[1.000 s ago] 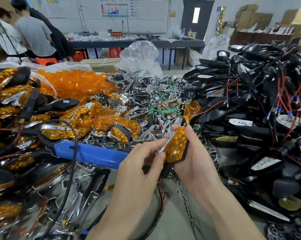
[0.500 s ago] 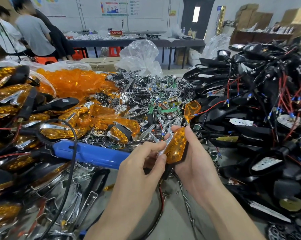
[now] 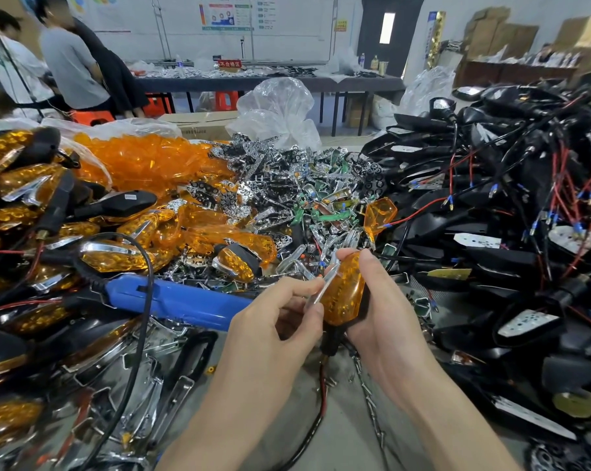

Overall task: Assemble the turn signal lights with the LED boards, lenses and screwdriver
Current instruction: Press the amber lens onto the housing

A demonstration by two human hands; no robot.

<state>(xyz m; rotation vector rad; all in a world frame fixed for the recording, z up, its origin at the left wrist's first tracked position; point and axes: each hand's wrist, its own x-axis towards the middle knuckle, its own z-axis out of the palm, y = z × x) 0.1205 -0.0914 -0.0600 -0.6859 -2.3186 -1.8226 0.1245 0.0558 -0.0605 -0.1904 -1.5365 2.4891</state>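
Right hand (image 3: pixel 384 321) cups the turn signal (image 3: pixel 343 294), likely light and slick, by its body; left hand (image 3: pixel 270 334) pinches its chrome trim (image 3: pixel 324 287).

Closed at the far end by a white wall (image 3: pixel 297 35), hung with printed posters (image 3: pixel 219 17) and broken by a dark door (image 3: pixel 404 45) with a narrow bright pane (image 3: pixel 387 27). Furnished with a long dark table (image 3: pixel 239 83), orange stools (image 3: pixel 226 99) tucked beneath. Stacked at far right with cardboard boxes (image 3: pixel 501 35). Occupied at far left by two standing people (image 3: pixel 71 66). Lit evenly.
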